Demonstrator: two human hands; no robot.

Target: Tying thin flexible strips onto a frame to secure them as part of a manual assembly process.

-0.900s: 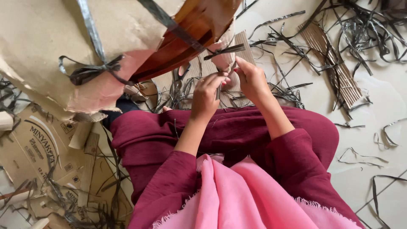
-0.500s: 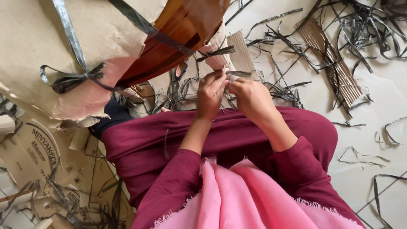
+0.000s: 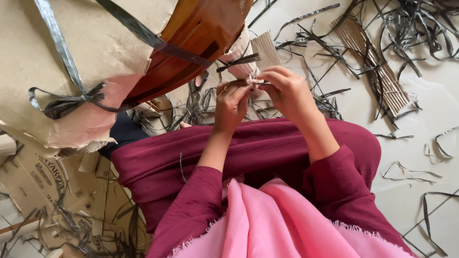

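Observation:
My left hand point(image 3: 233, 103) and my right hand point(image 3: 285, 91) meet above my maroon-clad lap, fingertips pinched together on a thin dark plastic strap point(image 3: 237, 61) that runs up toward a wrapped bundle. That bundle is a brown wooden piece point(image 3: 193, 45) partly covered in torn brown paper wrapping point(image 3: 71, 62) and bound with grey straps point(image 3: 64, 102), tied in a knot at left. A piece of corrugated cardboard point(image 3: 266, 49) sits just behind my hands.
Several cut dark straps point(image 3: 406, 21) litter the pale tiled floor at upper right, with a ribbed cardboard strip point(image 3: 377, 67) among them. Flattened printed cardboard pieces point(image 3: 43, 181) lie at lower left. A pink scarf point(image 3: 282, 224) hangs over my chest.
Both hands have drawn closer together and risen slightly, now pinching the strap between them. The view has shifted a little; the bundle looks unmoved.

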